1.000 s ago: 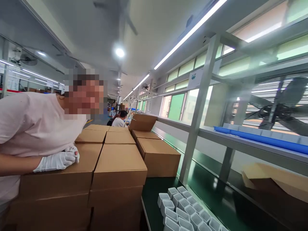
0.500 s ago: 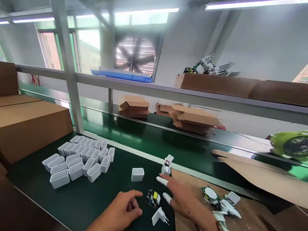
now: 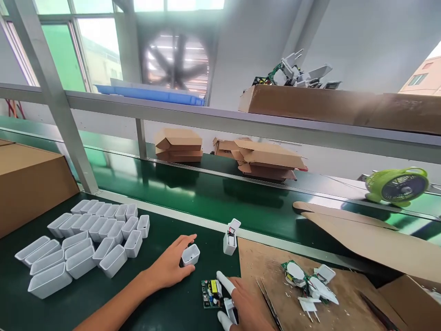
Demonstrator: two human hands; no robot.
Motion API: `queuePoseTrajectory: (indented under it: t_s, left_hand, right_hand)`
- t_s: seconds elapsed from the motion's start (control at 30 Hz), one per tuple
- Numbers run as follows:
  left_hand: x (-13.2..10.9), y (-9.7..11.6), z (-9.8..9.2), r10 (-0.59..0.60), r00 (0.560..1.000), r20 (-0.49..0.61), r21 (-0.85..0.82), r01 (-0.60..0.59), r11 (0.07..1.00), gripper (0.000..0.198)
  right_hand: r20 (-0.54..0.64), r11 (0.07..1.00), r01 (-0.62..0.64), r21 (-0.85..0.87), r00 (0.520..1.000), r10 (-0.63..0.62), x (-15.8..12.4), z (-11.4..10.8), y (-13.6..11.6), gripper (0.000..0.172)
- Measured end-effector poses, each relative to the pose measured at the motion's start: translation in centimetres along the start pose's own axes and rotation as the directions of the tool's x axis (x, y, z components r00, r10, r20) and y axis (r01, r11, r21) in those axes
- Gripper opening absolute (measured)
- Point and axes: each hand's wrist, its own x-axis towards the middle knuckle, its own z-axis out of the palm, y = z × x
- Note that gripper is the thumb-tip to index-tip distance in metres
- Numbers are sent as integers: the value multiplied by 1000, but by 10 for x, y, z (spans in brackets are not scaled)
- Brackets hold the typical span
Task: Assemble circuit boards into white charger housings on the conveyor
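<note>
My left hand [image 3: 172, 263] has its thumb and fingers around a small white plastic case [image 3: 190, 255], which is tilted with its opening facing me. My right hand [image 3: 246, 307], with white finger cots on thumb and forefinger, curls over a white plug cover [image 3: 230, 310]. The palm partly hides that cover. Right beside it lies a small circuit board [image 3: 211, 294] with a yellow component. Farther back, a white case with a raised lid [image 3: 230, 240] stands upright, a bit of red showing inside.
Several open white cases [image 3: 89, 230] stand grouped at left, near a cardboard box [image 3: 34, 184]. On the brown board [image 3: 255, 257] at right are tweezers [image 3: 268, 303], a pile of boards and plug parts [image 3: 310, 285], and a dark-handled tool [image 3: 377, 310]. A green fan [image 3: 396, 186] stands behind.
My left hand has reached forward to the single white case and tilted it. My right hand has drawn back toward me, onto the plug cover. The view has shifted right.
</note>
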Motion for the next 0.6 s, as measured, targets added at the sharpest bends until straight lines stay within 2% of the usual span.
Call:
queuePoseTrajectory:
  t_s: [0.1, 0.2, 0.33, 0.43, 0.5, 0.6]
  left_hand:
    - [-1, 0, 2, -18, 999, 29, -32, 19, 999, 92]
    - [-5, -2, 2, -31, 998, 49, -81, 35, 996, 100]
    - [-10, -5, 2, -56, 997, 52, -143, 63, 988, 100]
    - [-12, -9, 4, -50, 997, 53, -147, 58, 987, 103]
    - [-13, -11, 5, -25, 999, 44, -150, 32, 988, 97]
    - [-15, -14, 3, 30, 1000, 8, -151, -28, 988, 86]
  right_hand:
    - [-43, 992, 91, 89, 995, -87, 0, 0, 12, 72]
    - [-118, 986, 141, 93, 984, -130, 5, -7, 14, 66]
    - [-243, 982, 118, 150, 967, -79, 23, -28, 6, 57]
    - [-291, 972, 94, 215, 956, -28, 39, -43, 0, 54]
    - [-276, 960, 42, 276, 960, 37, 48, -45, -4, 53]
    - [-258, 923, -15, 385, 958, 123, 57, -36, -5, 57]
